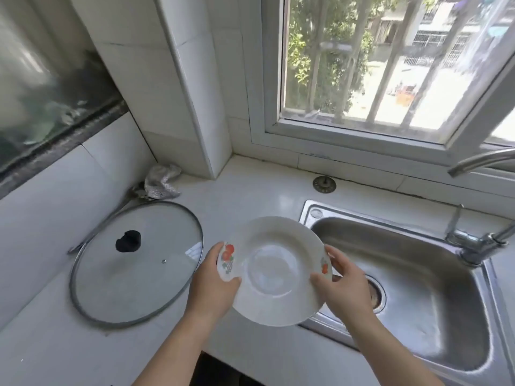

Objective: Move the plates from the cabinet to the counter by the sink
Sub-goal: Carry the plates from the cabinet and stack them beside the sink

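Holding plate (274, 270) up, left grip (211, 285) and right grip (345, 282) clamped on opposite rims, above table (250, 196) edge. Risk imo: sink (418, 274) sits under right grip, so plate set down here could tip in. Glass lid (133, 263) just left of left grip, might clank.

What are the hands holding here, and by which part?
One white plate, gripped by both hands at opposite rims: left hand on the left rim, right hand on the right.

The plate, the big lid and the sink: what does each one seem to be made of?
The plate: likely glazed ceramic, glossy white with printed fruit on the rim. The lid: clear glass with a metal rim and a dark knob. The sink: probably stainless steel, brushed grey with soft reflections.
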A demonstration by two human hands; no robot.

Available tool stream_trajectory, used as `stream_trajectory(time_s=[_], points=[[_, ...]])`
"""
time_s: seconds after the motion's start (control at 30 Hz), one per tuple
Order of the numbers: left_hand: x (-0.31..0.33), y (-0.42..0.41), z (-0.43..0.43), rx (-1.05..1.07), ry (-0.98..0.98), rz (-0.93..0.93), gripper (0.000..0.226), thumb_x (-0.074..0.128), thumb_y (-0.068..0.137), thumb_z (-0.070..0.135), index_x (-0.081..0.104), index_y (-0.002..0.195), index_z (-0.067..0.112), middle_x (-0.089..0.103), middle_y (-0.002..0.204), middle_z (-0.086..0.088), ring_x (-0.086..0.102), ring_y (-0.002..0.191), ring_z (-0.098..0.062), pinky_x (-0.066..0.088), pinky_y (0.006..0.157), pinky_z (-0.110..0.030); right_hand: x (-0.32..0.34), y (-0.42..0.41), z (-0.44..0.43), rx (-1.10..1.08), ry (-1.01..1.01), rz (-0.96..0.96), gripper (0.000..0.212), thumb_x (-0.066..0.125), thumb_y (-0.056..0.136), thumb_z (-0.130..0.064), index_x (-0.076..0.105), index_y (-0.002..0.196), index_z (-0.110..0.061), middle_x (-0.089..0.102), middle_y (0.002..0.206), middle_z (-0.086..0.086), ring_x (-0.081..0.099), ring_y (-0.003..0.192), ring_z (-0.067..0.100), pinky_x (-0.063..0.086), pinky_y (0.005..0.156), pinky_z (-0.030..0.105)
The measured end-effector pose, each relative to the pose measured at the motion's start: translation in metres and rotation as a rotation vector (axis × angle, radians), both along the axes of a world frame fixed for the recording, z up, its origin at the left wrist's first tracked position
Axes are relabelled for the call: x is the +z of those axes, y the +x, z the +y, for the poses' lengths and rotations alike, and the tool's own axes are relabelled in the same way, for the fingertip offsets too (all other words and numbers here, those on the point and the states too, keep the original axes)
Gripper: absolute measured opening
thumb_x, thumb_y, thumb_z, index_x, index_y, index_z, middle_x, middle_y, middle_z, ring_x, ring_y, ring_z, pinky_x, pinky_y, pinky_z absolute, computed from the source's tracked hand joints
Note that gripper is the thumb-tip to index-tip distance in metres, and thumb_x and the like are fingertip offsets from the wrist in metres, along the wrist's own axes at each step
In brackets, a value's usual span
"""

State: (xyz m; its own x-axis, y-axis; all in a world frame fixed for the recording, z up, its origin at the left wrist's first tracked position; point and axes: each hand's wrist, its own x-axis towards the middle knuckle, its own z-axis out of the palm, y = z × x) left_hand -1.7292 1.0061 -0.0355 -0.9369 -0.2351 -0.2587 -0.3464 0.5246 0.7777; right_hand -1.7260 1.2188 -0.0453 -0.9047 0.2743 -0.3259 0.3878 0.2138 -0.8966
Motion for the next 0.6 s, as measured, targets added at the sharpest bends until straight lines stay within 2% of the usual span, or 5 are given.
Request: stream_trajectory(time_s=[0.2, 0.33, 0.4, 0.5, 0.6], points=[[-0.003, -0.074, -0.016, -0.065, 0.013, 0.011, 0.069, 0.064, 0.077, 0.007, 0.038, 0.137, 0.026, 0.056, 0.128, 0.007, 0.054, 0.111, -0.013, 0.038, 0.084, -0.02, 0.004, -0.067, -0.017, -0.02, 0.047, 0.002, 0.056, 0.064, 0.072, -0.001, 0.058, 0.12, -0.028, 0.064, 0.097, -0.019, 0.061, 0.082, 0.0, 0.052, 0.077, 0.028], [-0.008, -0.128, -0.026, -0.121, -0.064, 0.013, 0.068, 0.063, 0.078, 0.01, 0.036, 0.139, 0.022, 0.053, 0.133, 0.003, 0.049, 0.121, -0.022, 0.039, 0.094, -0.025, -0.005, -0.118, -0.029, -0.04, 0.063, -0.027, 0.061, 0.064, 0.07, -0.004, 0.055, 0.125, -0.027, 0.065, 0.1, -0.014, 0.062, 0.09, 0.01, 0.054, 0.085, 0.039], [-0.013, -0.155, -0.033, -0.145, -0.092, 0.008, 0.067, 0.065, 0.077, 0.013, 0.037, 0.138, 0.023, 0.055, 0.133, 0.002, 0.05, 0.12, -0.023, 0.04, 0.096, -0.029, -0.009, -0.143, -0.036, -0.061, 0.078, -0.031, 0.057, 0.063, 0.069, -0.005, 0.056, 0.12, -0.028, 0.065, 0.102, -0.01, 0.061, 0.087, 0.011, 0.053, 0.08, 0.035], [-0.018, -0.192, -0.041, -0.154, -0.1, 0.011, 0.065, 0.065, 0.078, 0.013, 0.038, 0.136, 0.023, 0.056, 0.13, 0.001, 0.052, 0.117, -0.024, 0.039, 0.087, -0.024, -0.014, -0.178, -0.045, -0.079, 0.076, -0.023, 0.047, 0.061, 0.072, 0.0, 0.054, 0.104, -0.034, 0.057, 0.087, -0.019, 0.056, 0.078, 0.003, 0.045, 0.073, 0.027], [-0.027, -0.225, -0.049, -0.155, -0.128, -0.007, 0.065, 0.065, 0.08, 0.015, 0.035, 0.138, 0.022, 0.055, 0.131, -0.001, 0.051, 0.118, -0.025, 0.037, 0.083, -0.024, -0.025, -0.214, -0.055, -0.066, 0.063, -0.045, 0.052, 0.06, 0.075, -0.001, 0.054, 0.117, -0.031, 0.055, 0.094, -0.015, 0.056, 0.09, 0.012, 0.046, 0.075, 0.027]])
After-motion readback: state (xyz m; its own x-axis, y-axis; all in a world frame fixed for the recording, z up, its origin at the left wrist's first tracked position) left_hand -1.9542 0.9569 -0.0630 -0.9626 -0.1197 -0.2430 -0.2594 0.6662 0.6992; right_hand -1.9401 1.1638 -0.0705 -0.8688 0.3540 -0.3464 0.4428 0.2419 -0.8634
